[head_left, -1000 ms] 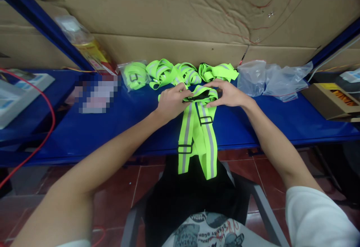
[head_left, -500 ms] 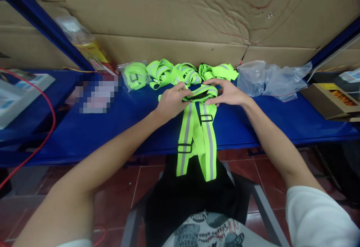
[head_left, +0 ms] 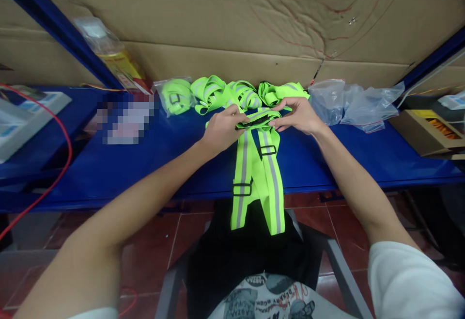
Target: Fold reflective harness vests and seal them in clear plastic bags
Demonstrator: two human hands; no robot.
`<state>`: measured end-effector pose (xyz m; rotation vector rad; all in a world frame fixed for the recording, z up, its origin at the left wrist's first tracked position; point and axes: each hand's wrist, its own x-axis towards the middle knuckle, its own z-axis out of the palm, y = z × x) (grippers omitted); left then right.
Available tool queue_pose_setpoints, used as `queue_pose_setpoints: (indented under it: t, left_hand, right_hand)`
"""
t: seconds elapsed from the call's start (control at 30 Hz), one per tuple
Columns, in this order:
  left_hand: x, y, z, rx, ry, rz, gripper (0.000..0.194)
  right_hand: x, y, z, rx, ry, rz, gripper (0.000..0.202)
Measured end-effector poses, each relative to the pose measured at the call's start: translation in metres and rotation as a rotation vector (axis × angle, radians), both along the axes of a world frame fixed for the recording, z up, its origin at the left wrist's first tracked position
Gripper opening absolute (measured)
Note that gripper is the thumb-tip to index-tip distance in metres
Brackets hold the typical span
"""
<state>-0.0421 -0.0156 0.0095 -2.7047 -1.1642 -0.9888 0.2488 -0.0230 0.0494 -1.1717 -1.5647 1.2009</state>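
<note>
A neon green harness (head_left: 274, 178) with grey stripes and black buckles drapes over the front edge of the blue table. My left hand (head_left: 224, 127) is closed on its bunched upper part, at the left side. At the right side of that bunch, my right hand (head_left: 296, 115) pinches the strap between thumb and fingers. Behind my hands lie rolled green straps (head_left: 209, 93), and a bagged green roll (head_left: 176, 97) sits to their left.
Clear plastic bags (head_left: 368, 105) lie at the back right, beside a cardboard box (head_left: 417, 132). A bottle (head_left: 109, 50) leans at the back left. The blue table (head_left: 145, 173) has a cardboard wall behind it.
My right hand has shifted slightly on the strap, its fingers drawn a little closer together. The hanging straps have swung slightly right.
</note>
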Motion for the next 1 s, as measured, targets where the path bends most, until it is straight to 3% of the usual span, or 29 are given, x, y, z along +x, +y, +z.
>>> queue_pose_setpoints:
  t: [0.33, 0.47, 0.67, 0.87, 1.0]
  left_hand:
    - [0.003, -0.007, 0.004, 0.089, 0.116, 0.045, 0.03]
    - [-0.002, 0.0, 0.011, -0.023, 0.134, -0.052, 0.028]
    - [-0.017, 0.013, 0.015, -0.297, -0.064, -0.241, 0.031]
    - [-0.017, 0.011, 0.015, -0.325, -0.12, -0.219, 0.03]
    - [-0.012, 0.01, 0.017, -0.349, -0.204, -0.197, 0.031]
  right_hand:
    - [-0.003, -0.005, 0.006, -0.039, 0.019, 0.013, 0.066]
    - [0.0, 0.0, 0.001, -0.08, 0.027, 0.033, 0.067]
    - [0.0, 0.004, -0.004, -0.029, -0.024, 0.019, 0.063]
    - [0.001, 0.002, -0.002, 0.009, -0.086, 0.021, 0.052]
    - [0.006, 0.004, -0.001, -0.067, -0.027, 0.036, 0.063]
